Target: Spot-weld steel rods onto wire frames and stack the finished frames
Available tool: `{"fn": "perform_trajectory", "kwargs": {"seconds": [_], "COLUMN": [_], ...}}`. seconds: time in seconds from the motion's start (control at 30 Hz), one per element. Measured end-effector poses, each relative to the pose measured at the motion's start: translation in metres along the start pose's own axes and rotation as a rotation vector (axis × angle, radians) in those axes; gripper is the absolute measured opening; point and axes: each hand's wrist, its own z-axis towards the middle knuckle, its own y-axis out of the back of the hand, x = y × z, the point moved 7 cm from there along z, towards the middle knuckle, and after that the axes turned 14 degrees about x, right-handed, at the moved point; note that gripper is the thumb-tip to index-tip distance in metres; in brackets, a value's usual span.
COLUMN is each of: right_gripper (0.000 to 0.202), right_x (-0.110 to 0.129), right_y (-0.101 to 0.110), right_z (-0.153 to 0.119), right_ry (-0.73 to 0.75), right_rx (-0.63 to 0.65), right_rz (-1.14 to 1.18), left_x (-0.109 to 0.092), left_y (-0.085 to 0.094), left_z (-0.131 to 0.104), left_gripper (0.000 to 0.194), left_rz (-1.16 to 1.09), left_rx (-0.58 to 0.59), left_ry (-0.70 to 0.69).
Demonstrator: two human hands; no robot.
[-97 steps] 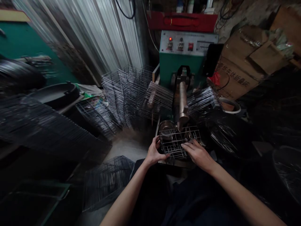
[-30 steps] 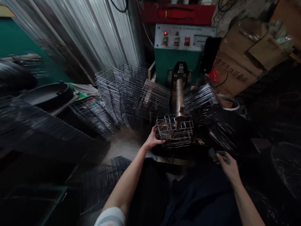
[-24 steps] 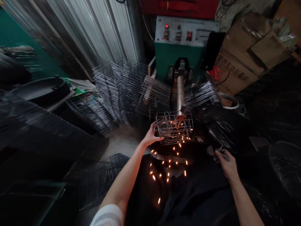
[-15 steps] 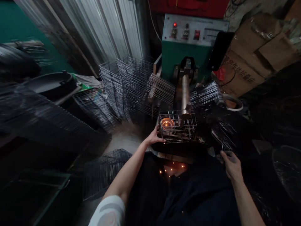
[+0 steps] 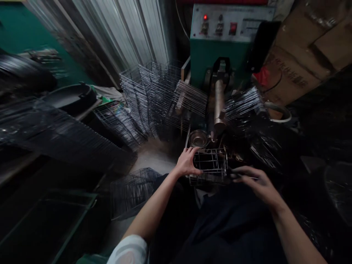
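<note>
My left hand grips the left end of a small wire basket, thumb at the near side and fingers at the far side. The basket lies in front of the welding machine's round metal cylinder. At the basket's right end is my right hand, its fingers closed on what looks like a thin wire piece, blurred and partly hidden. Just beyond the basket a round metal disc sits below and left of the cylinder.
The green machine carries a control panel with a lit red lamp. Wire grids stack at left; loose wire rods lie at right. A cardboard box and a black pan stand farther out.
The basket has come toward me with my left hand, off the round disc. My right hand has moved left from the wire rods to the basket's right end. The glow and sparks are gone.
</note>
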Motion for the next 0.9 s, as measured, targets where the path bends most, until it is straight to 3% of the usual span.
{"fn": "perform_trajectory", "kwargs": {"seconds": [0.07,0.13,0.23,0.4,0.63,0.9], "right_gripper": [0.023,0.020,0.016,0.023,0.043,0.038], "right_x": [0.022,0.029,0.023,0.017,0.017,0.020], "right_y": [-0.032,-0.049,-0.059,-0.060,-0.064,-0.053], "right_z": [0.022,0.040,0.054,0.054,0.043,0.041], "right_ry": [0.065,0.151,0.254,0.319,0.316,0.387], "right_rx": [0.145,0.170,0.149,0.063,-0.007,-0.111], "right_rz": [-0.317,-0.590,-0.877,-1.168,-1.405,-1.317], "left_x": [-0.017,-0.033,-0.051,-0.067,-0.073,-0.068], "left_y": [0.003,0.005,0.013,0.027,0.031,0.033], "left_z": [0.008,0.011,0.006,0.003,0.006,0.009], "left_gripper": [0.115,0.117,0.114,0.113,0.108,0.110], "left_rz": [0.065,0.107,0.109,0.021,-0.028,-0.034], "left_rx": [-0.026,-0.040,-0.082,-0.135,-0.186,-0.171], "left_ry": [0.004,-0.012,-0.024,0.001,0.077,0.137]}}
